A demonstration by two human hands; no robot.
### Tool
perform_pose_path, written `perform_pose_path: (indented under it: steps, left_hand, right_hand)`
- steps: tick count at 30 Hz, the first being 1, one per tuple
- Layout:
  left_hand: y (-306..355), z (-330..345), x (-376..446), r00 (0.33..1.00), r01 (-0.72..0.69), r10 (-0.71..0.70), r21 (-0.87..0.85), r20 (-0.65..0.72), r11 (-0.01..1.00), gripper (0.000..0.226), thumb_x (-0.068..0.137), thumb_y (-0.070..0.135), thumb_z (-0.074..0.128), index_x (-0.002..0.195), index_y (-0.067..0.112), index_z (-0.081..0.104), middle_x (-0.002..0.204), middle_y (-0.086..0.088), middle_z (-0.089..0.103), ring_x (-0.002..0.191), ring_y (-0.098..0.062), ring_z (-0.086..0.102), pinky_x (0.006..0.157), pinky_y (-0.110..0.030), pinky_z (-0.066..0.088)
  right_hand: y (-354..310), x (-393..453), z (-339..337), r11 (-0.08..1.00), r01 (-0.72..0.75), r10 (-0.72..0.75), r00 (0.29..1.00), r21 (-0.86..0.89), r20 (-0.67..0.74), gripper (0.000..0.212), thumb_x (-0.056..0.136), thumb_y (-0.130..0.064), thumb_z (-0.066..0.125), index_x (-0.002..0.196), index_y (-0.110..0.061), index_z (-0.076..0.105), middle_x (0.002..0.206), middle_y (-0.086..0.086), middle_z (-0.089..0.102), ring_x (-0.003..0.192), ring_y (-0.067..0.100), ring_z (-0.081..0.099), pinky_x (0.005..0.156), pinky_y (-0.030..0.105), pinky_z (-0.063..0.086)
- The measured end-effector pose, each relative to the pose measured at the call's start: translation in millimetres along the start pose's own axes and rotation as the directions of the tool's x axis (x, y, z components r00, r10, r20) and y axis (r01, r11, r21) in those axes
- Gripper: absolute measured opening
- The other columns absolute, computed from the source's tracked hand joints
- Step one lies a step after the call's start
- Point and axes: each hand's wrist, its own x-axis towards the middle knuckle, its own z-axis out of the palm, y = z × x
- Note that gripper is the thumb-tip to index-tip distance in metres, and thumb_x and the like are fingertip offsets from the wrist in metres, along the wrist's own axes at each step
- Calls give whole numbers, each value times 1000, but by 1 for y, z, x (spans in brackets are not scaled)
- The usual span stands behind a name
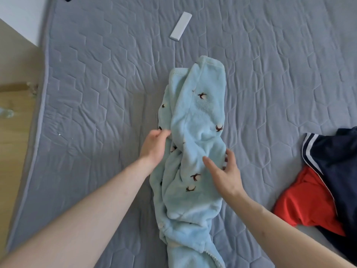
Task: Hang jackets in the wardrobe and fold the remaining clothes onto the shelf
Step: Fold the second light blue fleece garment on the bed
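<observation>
A light blue fleece garment with small dark embroidered marks (195,151) lies in a long crumpled strip on the grey quilted mattress (96,93), about in the middle between its left and right edges. It runs from the near edge of the mattress up toward the centre. The fabric is folded over itself along its length, with a hemmed end at the far tip.

The left hand (154,146) is at the left side of the garment, about halfway along it. Its fingers are curled at the fabric edge and seem to pinch it, though the fingertips are partly hidden by the cloth. The right hand (224,173) lies on the right side of the garment, a little nearer to the person. Its fingers are straight and spread, with the thumb resting on top of the fleece and the other fingers at the right border of the cloth; they are not closed around anything.

A white flat rectangular bar-shaped object (181,26) lies on the mattress toward the far edge, well apart from the garment. At the right edge of the mattress there is a dark navy garment with white stripes (336,163), and a red garment (307,202) lies partly under it. Beyond the left edge of the mattress a light wooden floor (13,132) is visible.
</observation>
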Motion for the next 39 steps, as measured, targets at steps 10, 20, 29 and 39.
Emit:
perform_pose_path:
  steps: [10, 20, 29, 39]
  left_hand:
    - [15, 9, 40, 977, 87, -173, -511, -122, 855, 19, 79, 19, 82, 94, 19, 70, 90, -2, 79, 83, -22, 77, 72, -35, 62]
    - [-48, 0, -20, 992, 125, -125, -197, 14, 972, 65, 60, 79, 75, 107, 35, 67, 110, 12, 72, 102, -9, 69, 80, -18, 54]
    - [-174, 19, -150, 886, 464, -463, -34, 23, 885, 71, 62, 58, 90, 114, 21, 57, 109, 11, 67, 95, -4, 65, 78, -27, 55]
    - [-189, 42, -183, 836, 521, -500, -43, 229, 852, 65, 50, 53, 88, 109, 34, 67, 84, 21, 76, 70, 8, 70, 51, -10, 50]
  right_hand:
    - [-7, 10, 21, 998, 42, -36, 987, -36, 157, 19, 93, -31, 66, 89, -49, 71, 94, -20, 75, 86, -1, 71, 66, 13, 55]
    - [38, -32, 12, 993, -43, 42, 999, -111, -12, 22, 88, -52, 72, 100, -38, 61, 94, -20, 67, 82, -3, 65, 63, 16, 52]
    - [78, -75, -8, 958, -224, 205, 971, -181, -120, 33, 95, -40, 65, 85, -8, 61, 78, 7, 66, 67, 17, 59, 54, 22, 45]
    - [124, -123, -18, 796, -468, 549, 826, -384, 131, 55, 79, -67, 74, 115, -30, 56, 106, -12, 69, 95, 9, 69, 79, 27, 55]
